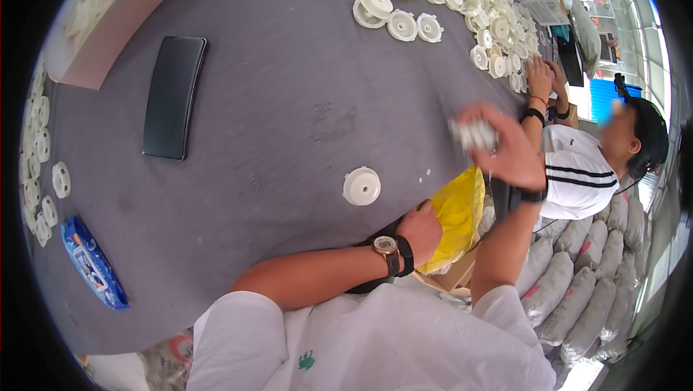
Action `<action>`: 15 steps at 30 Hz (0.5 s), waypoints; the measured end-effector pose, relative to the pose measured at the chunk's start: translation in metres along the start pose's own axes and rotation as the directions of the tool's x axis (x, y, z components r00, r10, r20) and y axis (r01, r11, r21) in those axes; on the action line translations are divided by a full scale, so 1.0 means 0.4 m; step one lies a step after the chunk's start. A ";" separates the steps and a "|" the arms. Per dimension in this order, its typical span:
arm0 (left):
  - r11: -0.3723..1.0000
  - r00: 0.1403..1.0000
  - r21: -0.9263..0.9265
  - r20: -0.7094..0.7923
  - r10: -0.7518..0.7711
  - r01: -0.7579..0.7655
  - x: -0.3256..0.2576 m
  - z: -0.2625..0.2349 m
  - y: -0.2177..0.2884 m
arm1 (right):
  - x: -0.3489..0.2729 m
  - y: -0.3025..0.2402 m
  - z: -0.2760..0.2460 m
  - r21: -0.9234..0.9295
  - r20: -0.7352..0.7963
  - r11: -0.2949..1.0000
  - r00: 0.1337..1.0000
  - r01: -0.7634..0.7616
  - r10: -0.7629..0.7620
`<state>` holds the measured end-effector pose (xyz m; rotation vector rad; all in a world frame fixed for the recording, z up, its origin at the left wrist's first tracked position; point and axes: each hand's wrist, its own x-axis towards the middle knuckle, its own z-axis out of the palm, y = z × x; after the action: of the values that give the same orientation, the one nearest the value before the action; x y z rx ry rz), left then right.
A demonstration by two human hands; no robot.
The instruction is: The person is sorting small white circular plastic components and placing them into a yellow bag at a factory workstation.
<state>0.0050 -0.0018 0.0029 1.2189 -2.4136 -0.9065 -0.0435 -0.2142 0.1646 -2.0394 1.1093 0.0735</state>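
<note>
My right hand (509, 149) is raised over the table's right edge and grips a blurred stack of white plastic discs (473, 133). My left hand (421, 231), with a watch on its wrist, reaches below the table edge and holds the rim of a yellow bag (458, 214). One white round disc (362, 186) lies alone on the grey table (289, 102), just left of both hands.
A black phone (174, 96) lies at the left. A heap of white discs (462, 1) fills the far right, more discs (40, 167) line the left edge. A blue packet (92, 262) lies near left. Another person (577, 167) works at the right, hands (543, 79) at the heap. Filled sacks (585, 275) lie on the floor.
</note>
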 end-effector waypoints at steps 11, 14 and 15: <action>1.000 1.000 0.014 -0.015 -0.019 0.020 0.002 0.001 0.009 | -0.302 0.115 0.162 -0.281 -0.057 0.947 0.988 -0.154 0.144; 1.000 0.999 -0.016 -0.031 0.003 -0.004 -0.003 0.010 0.007 | -0.187 0.088 0.133 -0.098 -0.296 0.975 0.941 -0.199 0.162; 1.000 1.000 -0.011 -0.025 -0.010 0.010 -0.009 0.008 0.002 | -0.109 0.054 0.142 -0.105 -0.363 0.991 0.931 -0.085 0.042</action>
<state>0.0052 0.0027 0.0011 1.2324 -2.3821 -0.9008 -0.0687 -0.1531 0.1299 -2.1781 1.4257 -0.2167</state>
